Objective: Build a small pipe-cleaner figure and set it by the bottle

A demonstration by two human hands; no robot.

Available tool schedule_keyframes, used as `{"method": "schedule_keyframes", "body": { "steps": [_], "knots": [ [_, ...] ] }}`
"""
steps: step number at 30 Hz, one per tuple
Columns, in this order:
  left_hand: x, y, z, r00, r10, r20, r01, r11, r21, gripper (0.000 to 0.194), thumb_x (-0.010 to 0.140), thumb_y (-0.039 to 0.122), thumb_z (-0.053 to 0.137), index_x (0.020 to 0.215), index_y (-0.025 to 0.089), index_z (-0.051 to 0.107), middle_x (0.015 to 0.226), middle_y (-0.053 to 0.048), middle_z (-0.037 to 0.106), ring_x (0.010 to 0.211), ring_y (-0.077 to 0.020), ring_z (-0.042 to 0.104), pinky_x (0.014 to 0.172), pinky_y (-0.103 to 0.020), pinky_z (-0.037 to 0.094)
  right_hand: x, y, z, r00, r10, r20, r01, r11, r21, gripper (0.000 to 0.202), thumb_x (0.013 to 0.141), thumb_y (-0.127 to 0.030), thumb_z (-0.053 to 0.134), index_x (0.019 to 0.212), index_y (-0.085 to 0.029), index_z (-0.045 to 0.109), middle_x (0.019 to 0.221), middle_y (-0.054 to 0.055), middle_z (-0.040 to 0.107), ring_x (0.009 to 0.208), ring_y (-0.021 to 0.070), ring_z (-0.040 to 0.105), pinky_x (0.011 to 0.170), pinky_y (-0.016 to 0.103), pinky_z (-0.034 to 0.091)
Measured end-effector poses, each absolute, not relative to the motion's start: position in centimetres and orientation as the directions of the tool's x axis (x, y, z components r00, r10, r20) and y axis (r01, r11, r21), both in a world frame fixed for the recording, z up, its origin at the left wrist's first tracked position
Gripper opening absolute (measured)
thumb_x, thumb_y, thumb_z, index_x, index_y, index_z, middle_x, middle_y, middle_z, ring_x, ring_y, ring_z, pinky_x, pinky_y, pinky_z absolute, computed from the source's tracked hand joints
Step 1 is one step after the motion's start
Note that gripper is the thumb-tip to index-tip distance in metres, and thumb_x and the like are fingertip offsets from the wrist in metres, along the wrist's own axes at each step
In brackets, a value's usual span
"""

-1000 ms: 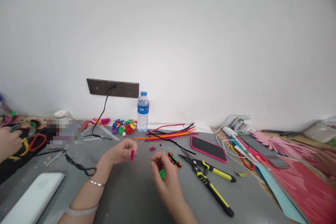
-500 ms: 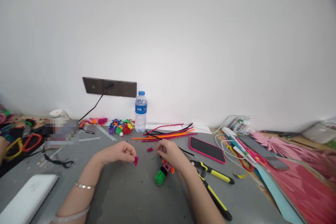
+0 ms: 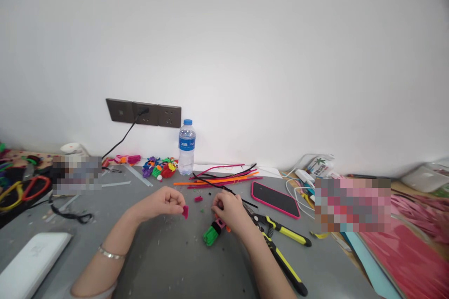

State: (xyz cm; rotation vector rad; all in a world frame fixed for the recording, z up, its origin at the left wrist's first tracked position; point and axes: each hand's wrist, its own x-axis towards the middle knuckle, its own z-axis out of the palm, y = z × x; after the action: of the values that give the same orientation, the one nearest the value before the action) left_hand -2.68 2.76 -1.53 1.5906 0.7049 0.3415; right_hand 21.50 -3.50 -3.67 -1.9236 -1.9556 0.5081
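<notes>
My left hand pinches a small magenta fuzzy piece between thumb and forefinger, above the grey tabletop. My right hand is closed with its fingertips together; what they hold, if anything, I cannot make out. Under that hand lies a fuzzy pipe-cleaner figure, its green end showing with black, pink and orange parts behind, partly covered by the palm. Another magenta scrap rests on the table between the hands. Yellow-and-black pliers lie with spread handles beside my right forearm.
Loose pipe cleaners lie behind the hands. A water bottle stands by the wall, beside several colourful fuzzy figures. A pink-edged phone is at right, near red paper. A white power bank and scissors are at left.
My left hand has shifted slightly right with the magenta piece still pinched. My right hand has moved a little over the figure and remains closed. The view has shifted slightly.
</notes>
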Motion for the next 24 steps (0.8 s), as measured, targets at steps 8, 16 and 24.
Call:
{"method": "schedule_keyframes", "body": {
  "steps": [8, 16, 24],
  "knots": [
    [-1.9, 2.2, -1.5, 0.747, 0.659, -0.09, 0.133, -0.015, 0.991, 0.035, 0.069, 0.047, 0.072, 0.069, 0.014, 0.062, 0.049, 0.01, 0.029, 0.048, -0.007, 0.021, 0.048, -0.021, 0.018, 21.5, -3.3, -3.3, 0.044, 0.995, 0.089, 0.703, 0.032, -0.71, 0.011, 0.08, -0.013, 0.052, 0.073, -0.018, 0.058, 0.075, 0.001, 0.054, 0.07, 0.0157, 0.049, 0.072, 0.03, 0.032],
    [-1.2, 1.9, -2.4, 0.714, 0.699, -0.025, 0.056, -0.022, 0.998, 0.039, 0.07, 0.052, 0.071, 0.069, 0.014, 0.061, 0.049, 0.011, 0.026, 0.048, -0.007, 0.019, 0.049, -0.021, 0.019, 17.9, -4.5, -2.2, -0.075, 0.997, 0.031, -0.271, 0.009, -0.963, 0.031, 0.076, -0.045, 0.068, 0.07, -0.018, 0.053, 0.06, -0.006, 0.038, 0.055, 0.0099, 0.028, 0.054, 0.024, 0.021],
    [-0.9, 1.7, -2.1, 0.743, 0.667, -0.063, 0.118, -0.038, 0.992, 0.041, 0.069, 0.053, 0.071, 0.069, 0.014, 0.06, 0.049, 0.01, 0.026, 0.048, -0.0068, 0.021, 0.047, -0.021, 0.018, 16.6, -5.6, -1.9, -0.262, 0.963, -0.061, -0.46, -0.18, -0.87, 0.037, 0.074, -0.047, 0.071, 0.065, -0.017, 0.051, 0.055, -0.007, 0.035, 0.053, 0.0092, 0.024, 0.054, 0.025, 0.016]
  ]
}}
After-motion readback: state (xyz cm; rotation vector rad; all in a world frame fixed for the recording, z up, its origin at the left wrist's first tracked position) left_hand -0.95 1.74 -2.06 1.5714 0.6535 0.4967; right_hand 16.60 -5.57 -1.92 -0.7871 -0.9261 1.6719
